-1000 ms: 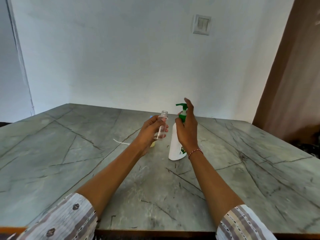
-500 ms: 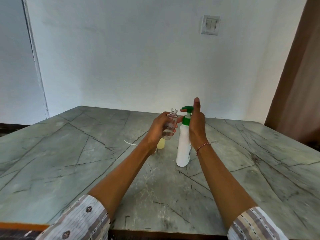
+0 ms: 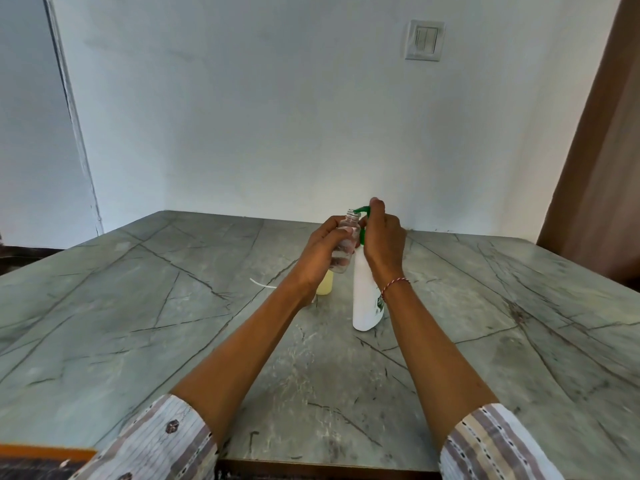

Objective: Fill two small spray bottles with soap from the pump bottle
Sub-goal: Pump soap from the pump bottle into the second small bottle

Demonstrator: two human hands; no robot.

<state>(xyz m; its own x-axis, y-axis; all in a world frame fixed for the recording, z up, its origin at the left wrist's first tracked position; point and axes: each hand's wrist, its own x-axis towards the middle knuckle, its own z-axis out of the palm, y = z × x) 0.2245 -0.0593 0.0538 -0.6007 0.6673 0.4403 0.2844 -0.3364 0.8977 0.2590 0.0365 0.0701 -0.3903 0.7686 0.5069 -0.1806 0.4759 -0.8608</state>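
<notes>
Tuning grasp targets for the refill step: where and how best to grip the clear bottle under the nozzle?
Grip the clear bottle round its cylindrical body from its left, as the left hand does, probably best. That leaves its open neck free under the pump bottle's green nozzle. The right hand occupies the pump side.

Grey-green stone table (image 3: 145, 306) with dark cracks, fills lower frame. Wooden edge (image 3: 311, 471) along its near side. Plain white wall (image 3: 259, 116) behind, far. Light switch (image 3: 424, 40) high on wall, right. Brown curtain (image 3: 602, 161) at right edge. White door frame (image 3: 71, 112) at left. Soft, even daylight.
</notes>
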